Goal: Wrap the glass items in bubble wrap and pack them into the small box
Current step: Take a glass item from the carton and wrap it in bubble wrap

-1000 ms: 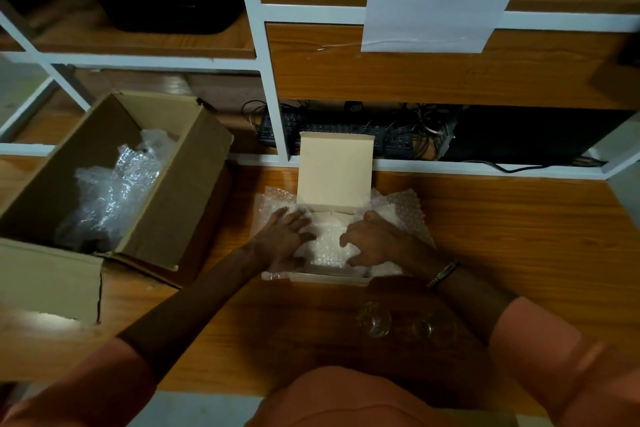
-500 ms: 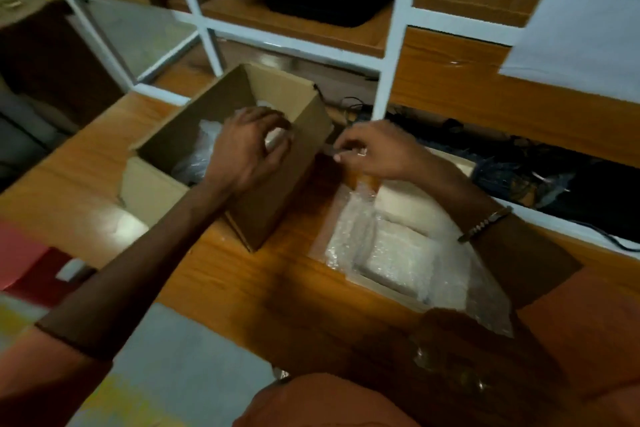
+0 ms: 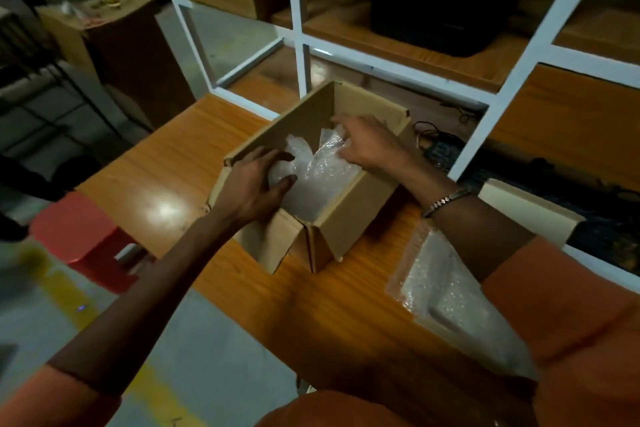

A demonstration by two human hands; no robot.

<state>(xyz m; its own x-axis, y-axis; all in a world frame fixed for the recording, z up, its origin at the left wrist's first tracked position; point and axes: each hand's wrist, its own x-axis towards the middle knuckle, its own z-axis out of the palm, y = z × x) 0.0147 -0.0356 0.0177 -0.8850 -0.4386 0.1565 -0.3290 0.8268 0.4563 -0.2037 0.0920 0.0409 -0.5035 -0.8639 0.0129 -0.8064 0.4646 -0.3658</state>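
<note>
Fingers of left hand and right hand pinching bubble wrap inside cardboard box.

Since 1.0 s ago both hands have left the small box and its bubble-wrap lining, now at near right. View has swung left. Both hands are now inside the large cardboard box. Left hand grips the loose bubble wrap at its near-left side; right hand pinches its far upper edge, lifting it slightly.
</note>
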